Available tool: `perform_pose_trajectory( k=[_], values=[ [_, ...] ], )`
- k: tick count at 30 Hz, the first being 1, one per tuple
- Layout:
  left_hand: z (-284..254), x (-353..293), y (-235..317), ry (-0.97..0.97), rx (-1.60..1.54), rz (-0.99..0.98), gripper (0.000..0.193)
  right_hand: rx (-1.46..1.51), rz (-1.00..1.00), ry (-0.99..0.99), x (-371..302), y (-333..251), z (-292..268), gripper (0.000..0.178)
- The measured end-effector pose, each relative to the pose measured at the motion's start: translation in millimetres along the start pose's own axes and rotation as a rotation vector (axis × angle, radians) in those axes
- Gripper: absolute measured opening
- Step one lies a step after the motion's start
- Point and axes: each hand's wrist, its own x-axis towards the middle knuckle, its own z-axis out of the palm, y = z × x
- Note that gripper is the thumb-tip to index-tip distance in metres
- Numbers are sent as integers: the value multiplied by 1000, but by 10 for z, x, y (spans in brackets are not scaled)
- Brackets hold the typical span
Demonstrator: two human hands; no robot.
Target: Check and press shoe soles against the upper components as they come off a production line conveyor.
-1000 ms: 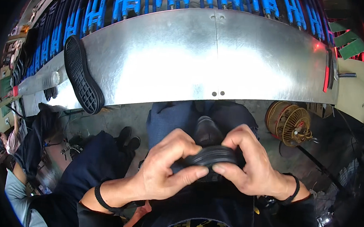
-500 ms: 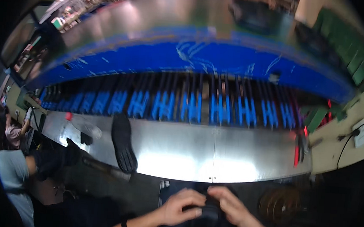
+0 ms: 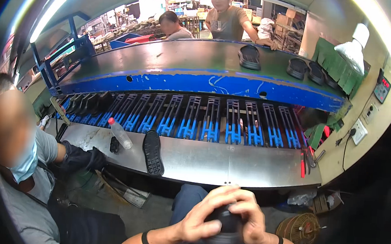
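My left hand (image 3: pixel 199 216) curves over a rounded black piece (image 3: pixel 225 224), blurred, that looks like a shoe. Its fingers spread across the far side while the thumb presses on the near face. My right hand (image 3: pixel 253 220) wraps the same piece from the right, its fingers bent over the top. Both hands are low in front of my lap, just short of the metal bench (image 3: pixel 202 161). Palms and fingers hide much of the black piece. On the bench, left of my hands, lies a black shoe sole (image 3: pixel 153 153), tread side up.
A clear bottle (image 3: pixel 121 135) with a red cap lies beside a small black item (image 3: pixel 114 144). Red-handled tools (image 3: pixel 303 163) lie at the bench's right. Behind are blue rack arms (image 3: pixel 211 127) and a belt with soles (image 3: pixel 249 57). A masked co-worker (image 3: pixel 43 156) sits close at left.
My hands have moved up and closed around the black piece. The view has tilted up, showing two people beyond the belt. The co-worker at left now shows more fully.
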Motion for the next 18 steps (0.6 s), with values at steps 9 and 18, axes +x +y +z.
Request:
perform_pose_trajectory(
  k=[9, 18],
  values=[
    [48, -318, -905, 516, -23, -193, 96, -495, 136, 18, 56, 674, -189, 74],
    [376, -879, -1232, 663, -215, -561, 71, -440, 580, 73, -1083, 893, -54, 74]
  ],
)
